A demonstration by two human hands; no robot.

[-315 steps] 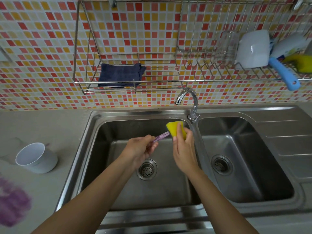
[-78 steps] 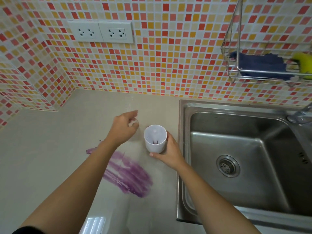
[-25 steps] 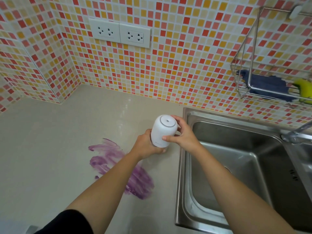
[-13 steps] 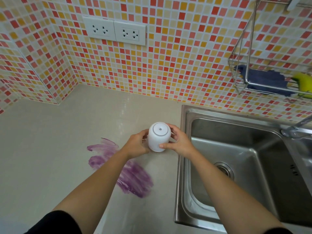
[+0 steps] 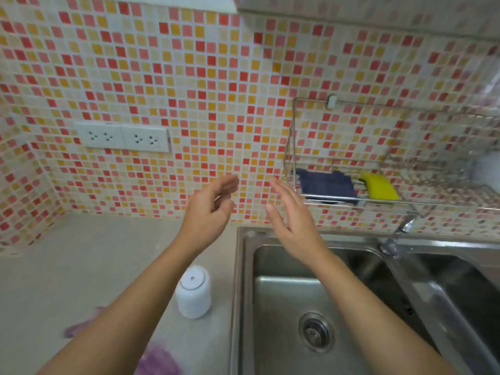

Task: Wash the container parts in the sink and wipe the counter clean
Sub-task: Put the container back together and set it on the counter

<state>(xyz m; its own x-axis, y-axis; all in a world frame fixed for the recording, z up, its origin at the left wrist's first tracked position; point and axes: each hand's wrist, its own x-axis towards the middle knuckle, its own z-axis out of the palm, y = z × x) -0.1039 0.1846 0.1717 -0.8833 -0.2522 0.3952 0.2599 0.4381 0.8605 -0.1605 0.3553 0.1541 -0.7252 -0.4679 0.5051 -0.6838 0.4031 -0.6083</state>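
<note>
Both hands are raised with fingers released; the blue cloth [image 5: 326, 185] lies right of and just beyond the right hand [image 5: 292, 220], the left hand [image 5: 208, 212] farther off.

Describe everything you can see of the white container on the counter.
The white container is a small rounded cylinder of what looks like smooth matte plastic. It stands alone on the beige counter, close to the left rim of the steel sink. Its closed, slightly domed end faces up, with a shallow round recess and a tiny dot at the centre, so it seems to stand upside down. It looks clean. Neither hand touches it; the left forearm passes beside it. Purple smears lie on the counter nearer the camera.
</note>
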